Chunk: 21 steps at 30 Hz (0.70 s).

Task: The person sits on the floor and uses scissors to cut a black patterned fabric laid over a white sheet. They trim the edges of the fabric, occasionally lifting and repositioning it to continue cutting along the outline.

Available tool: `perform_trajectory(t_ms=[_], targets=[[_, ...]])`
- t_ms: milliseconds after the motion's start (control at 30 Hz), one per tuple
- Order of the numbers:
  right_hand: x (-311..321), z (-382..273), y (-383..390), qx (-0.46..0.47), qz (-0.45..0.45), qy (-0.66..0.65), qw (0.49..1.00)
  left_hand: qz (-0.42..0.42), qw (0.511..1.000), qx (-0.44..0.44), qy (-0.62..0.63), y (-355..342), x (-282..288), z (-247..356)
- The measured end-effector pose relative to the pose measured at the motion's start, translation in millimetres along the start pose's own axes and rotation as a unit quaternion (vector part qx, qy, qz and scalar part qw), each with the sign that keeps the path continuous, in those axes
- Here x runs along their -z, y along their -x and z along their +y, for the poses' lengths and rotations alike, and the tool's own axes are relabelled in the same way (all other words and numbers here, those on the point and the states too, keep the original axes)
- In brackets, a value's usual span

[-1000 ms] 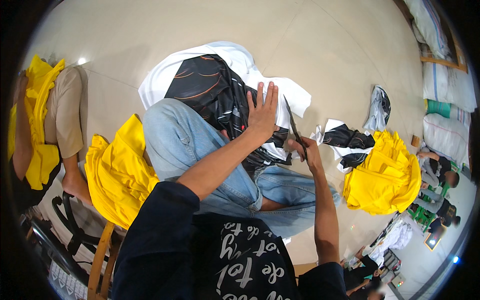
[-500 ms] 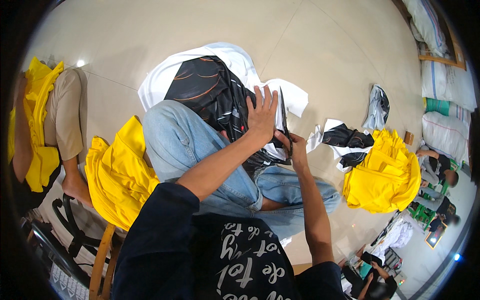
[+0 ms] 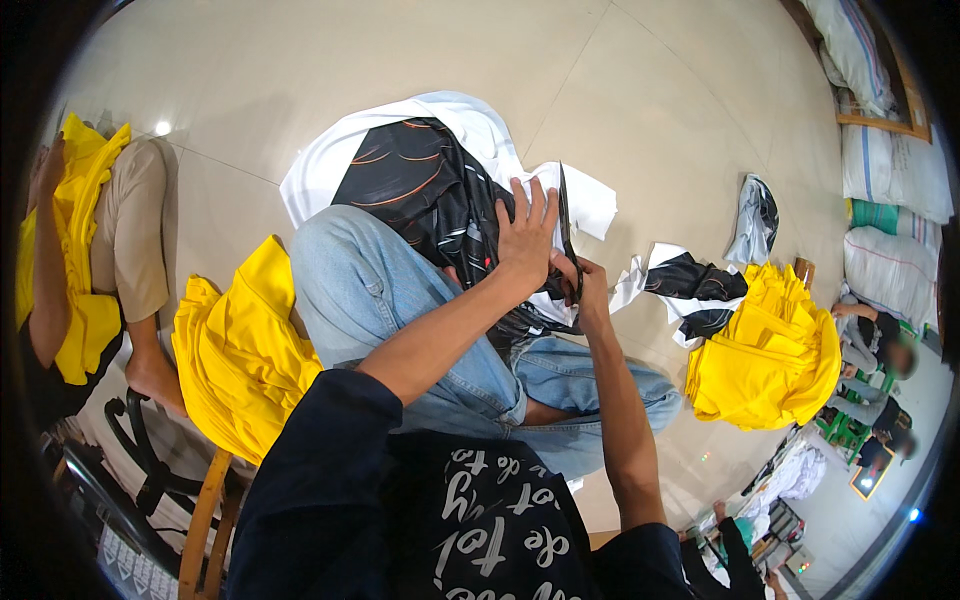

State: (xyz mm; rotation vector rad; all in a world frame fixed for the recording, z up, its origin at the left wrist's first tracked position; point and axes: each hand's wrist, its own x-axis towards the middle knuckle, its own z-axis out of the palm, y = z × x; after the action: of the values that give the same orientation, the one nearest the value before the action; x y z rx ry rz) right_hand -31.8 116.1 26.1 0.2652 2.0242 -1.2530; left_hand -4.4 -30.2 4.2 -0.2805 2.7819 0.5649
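Note:
A black fabric piece with orange lines and white edges [image 3: 395, 170] is spread over the floor and against my bent knee. My left hand [image 3: 526, 240] lies flat on it with fingers spread, pressing it down. Just to the right, my right hand [image 3: 592, 290] is closed around the handles of a pair of dark scissors [image 3: 566, 212]. The blades point away from me along the white edge of the cloth, beside my left fingertips. A white flap [image 3: 590, 203] lies to the right of the blades. Folds hide part of the scissors' handles.
Black-and-white scraps [image 3: 690, 277] lie right of my hands, beside a yellow fabric heap [image 3: 765, 360]. A grey-and-black scrap [image 3: 754, 220] is farther off. More yellow fabric [image 3: 245, 350] sits at my left, near a seated person's leg [image 3: 135, 230]. White sacks [image 3: 885, 262] line the right side.
My hands and the scissors stay at nearly the same spot on the fabric. The person at left has raised a hand, and a person at lower right has shifted.

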Motion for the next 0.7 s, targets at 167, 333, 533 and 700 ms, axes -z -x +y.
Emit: perform_trajectory(t_ms=[167,333,533,700], targets=[[6,-5,-13,0.008,0.063,0.107,0.992,0.043,0.999,0.001,0.025,0,-6,-1],[24,-1,6,-0.02,0.069,0.007,0.997,-0.021,0.999,-0.004,0.042,-1,7,-4],[56,43,85,-0.009,0.082,-0.086,0.993,0.019,0.997,-0.024,0.065,-7,-9,-11],[107,98,147,0.109,0.297,0.167,0.934,0.058,0.996,-0.036,0.055,-15,-19,-17]])
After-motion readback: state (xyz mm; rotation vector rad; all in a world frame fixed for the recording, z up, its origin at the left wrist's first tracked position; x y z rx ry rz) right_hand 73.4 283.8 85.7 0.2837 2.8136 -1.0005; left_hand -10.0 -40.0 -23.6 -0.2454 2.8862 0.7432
